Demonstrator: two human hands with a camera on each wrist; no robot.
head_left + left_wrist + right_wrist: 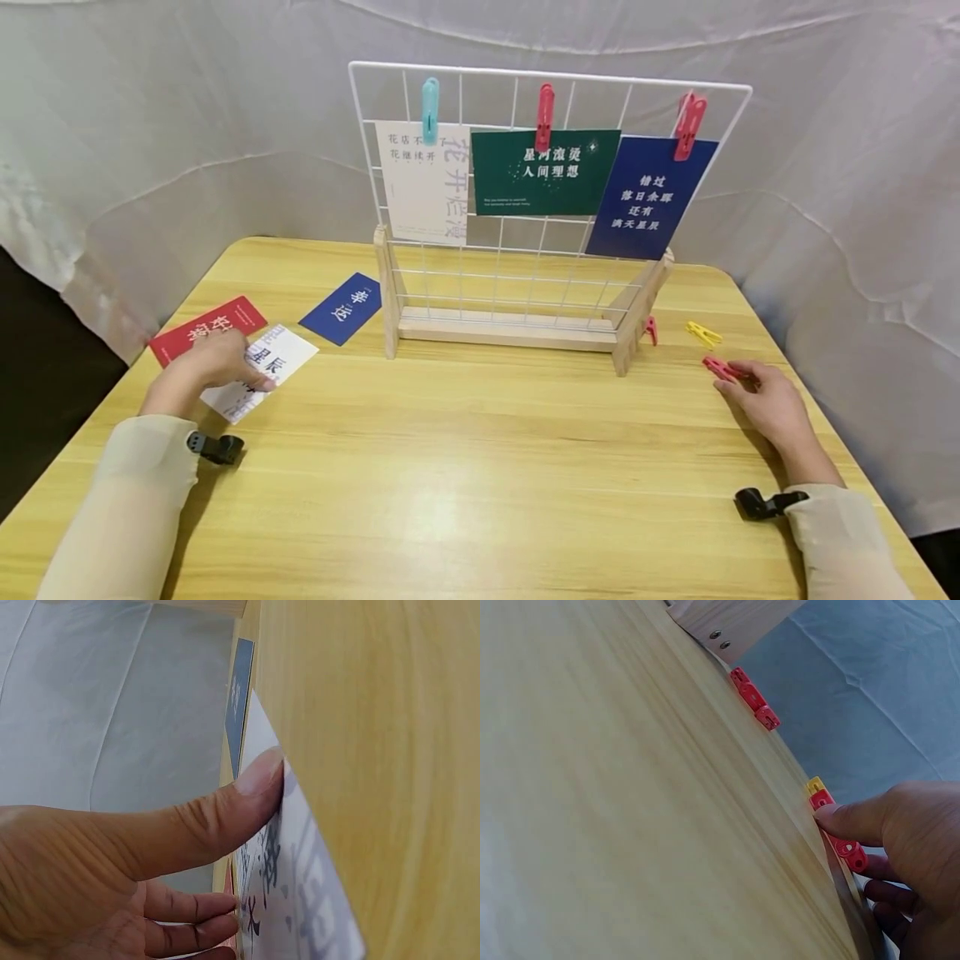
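At the left of the table my left hand (pixel 206 367) is over a white card (pixel 288 354) printed with dark characters. The thumb (pixel 259 776) lies at one edge of this card in the left wrist view, and the other fingers reach its far side. A red card (pixel 243 312) lies partly under that hand, and a blue card (pixel 342 308) is beyond it. On the right, my right hand (pixel 776 404) pinches a red clothespin (pixel 847 851) between thumb and fingers, low at the tabletop. A yellow clothespin (pixel 704 334) lies just behind it.
A white wire grid (pixel 498 267) stands on a wooden base (pixel 510 332) at the back. Clothespins hold a white card (pixel 420 196), a green card (pixel 540 187) and a blue card (pixel 630 208) on it. Another red clothespin (pixel 651 331) lies beside the base's right foot.
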